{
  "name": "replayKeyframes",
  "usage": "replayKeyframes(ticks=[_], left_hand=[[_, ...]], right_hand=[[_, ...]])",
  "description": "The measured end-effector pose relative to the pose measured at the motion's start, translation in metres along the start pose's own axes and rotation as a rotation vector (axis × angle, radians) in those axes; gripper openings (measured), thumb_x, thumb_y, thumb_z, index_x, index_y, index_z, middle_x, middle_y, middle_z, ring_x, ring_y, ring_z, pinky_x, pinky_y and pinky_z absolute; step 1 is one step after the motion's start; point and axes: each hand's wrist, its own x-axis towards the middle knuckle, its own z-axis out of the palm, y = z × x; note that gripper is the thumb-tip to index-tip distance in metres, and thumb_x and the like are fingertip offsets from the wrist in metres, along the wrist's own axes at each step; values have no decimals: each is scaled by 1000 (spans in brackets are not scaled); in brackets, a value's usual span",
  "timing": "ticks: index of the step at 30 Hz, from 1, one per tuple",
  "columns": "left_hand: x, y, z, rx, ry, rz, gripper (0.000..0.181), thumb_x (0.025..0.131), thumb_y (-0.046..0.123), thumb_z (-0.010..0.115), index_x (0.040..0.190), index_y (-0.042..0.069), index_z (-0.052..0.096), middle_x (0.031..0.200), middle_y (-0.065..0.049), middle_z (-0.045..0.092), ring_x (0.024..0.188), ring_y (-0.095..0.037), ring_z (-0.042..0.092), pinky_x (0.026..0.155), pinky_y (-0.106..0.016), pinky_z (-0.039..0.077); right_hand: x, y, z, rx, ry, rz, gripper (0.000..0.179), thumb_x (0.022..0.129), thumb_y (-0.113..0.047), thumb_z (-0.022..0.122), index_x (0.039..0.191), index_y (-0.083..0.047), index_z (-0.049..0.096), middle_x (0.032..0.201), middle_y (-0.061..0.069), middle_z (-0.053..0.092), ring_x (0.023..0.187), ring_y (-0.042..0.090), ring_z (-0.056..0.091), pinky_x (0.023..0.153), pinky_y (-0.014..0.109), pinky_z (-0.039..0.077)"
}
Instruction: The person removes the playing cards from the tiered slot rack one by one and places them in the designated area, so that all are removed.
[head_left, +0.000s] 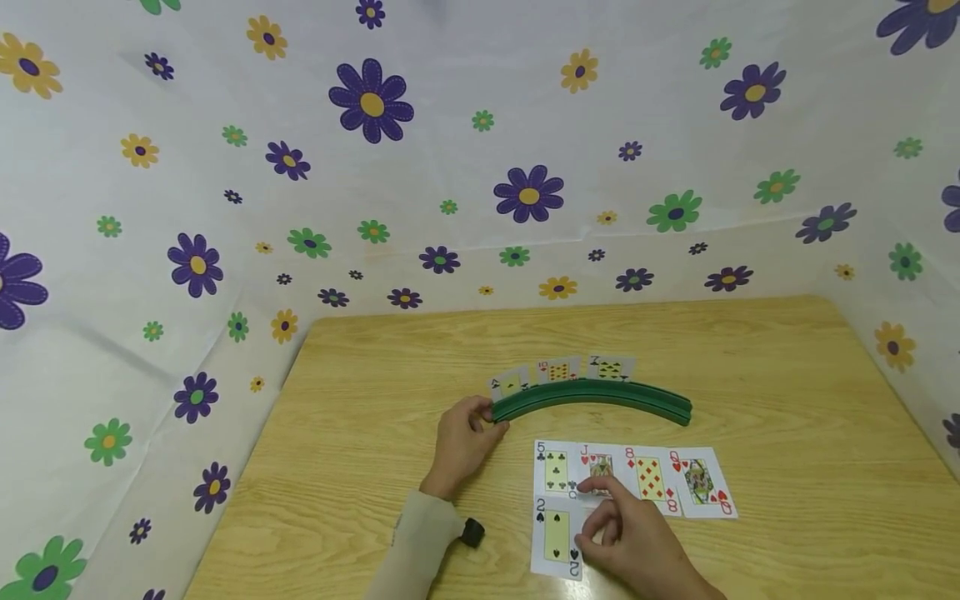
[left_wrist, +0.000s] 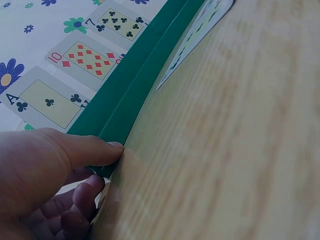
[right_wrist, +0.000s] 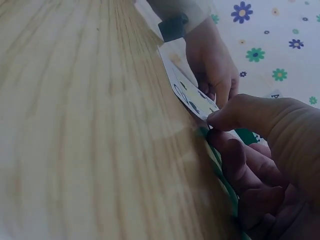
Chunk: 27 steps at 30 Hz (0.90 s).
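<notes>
My left hand [head_left: 463, 442] pinches the left end of a curved green playing-card holder [head_left: 592, 390], thumb along its front face in the left wrist view. In it stand an ace of clubs [left_wrist: 50, 102], a ten of diamonds [left_wrist: 90, 60] and a seven of clubs [left_wrist: 120, 24]. Nearer me, my right hand [head_left: 641, 542] pinches the right edge of a two of spades [head_left: 557, 537]; the right wrist view has the thumb on top and a finger beneath. Its index finger reaches over the row of cards above.
A five of clubs [head_left: 556, 468], a jack of hearts [head_left: 600, 463], an eight of diamonds [head_left: 649, 478] and a queen of hearts [head_left: 699, 483] lie face up in a row on the wooden table [head_left: 795, 400]. Flower-printed cloth [head_left: 450, 167] hangs around the table's back and sides.
</notes>
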Motion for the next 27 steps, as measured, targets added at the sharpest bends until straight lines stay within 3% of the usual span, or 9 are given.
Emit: replayKeyframes(ticks=[7,15,19,23,27], left_hand=[[1,2,0,-3,4,0,35,92,11,88,123,-1,76,101,-12,75,70,-4,52,62,-18,45],[1,4,-1,-2,12,14,34,91,10,89,120,-2,76,99,-14,75,69,-4,52,62,-19,45],[0,1,0,9,12,9,34,91,11,89,120,0,76,99,-11,75,69,-3,52,62,-19,45],[0,-1,0,23,11,8,34,91,13,89,121,1,76,99,-9,75,68,-2,52,62,-19,45],[0,1,0,24,3,1,34,92,12,88,122,1,76,100,-10,75,69,-2,52,62,-19,45]], right_hand=[[1,-4,4,-125,18,-1,36,83,-14,91,111,-17,69,77,-17,63,60,-3,51,56,19,45],[0,-6,5,-124,15,40,31,84,-15,91,106,-18,69,78,-14,63,61,-2,51,56,20,45],[0,-6,5,-109,25,36,22,90,-21,88,104,-18,70,78,-14,63,62,-2,51,57,20,45],[0,-8,8,-107,77,26,11,97,-19,82,103,-19,72,77,-15,64,63,-3,52,59,20,47],[0,-12,9,-98,165,0,14,96,-6,80,101,-18,74,78,-15,65,66,-3,55,62,20,51]])
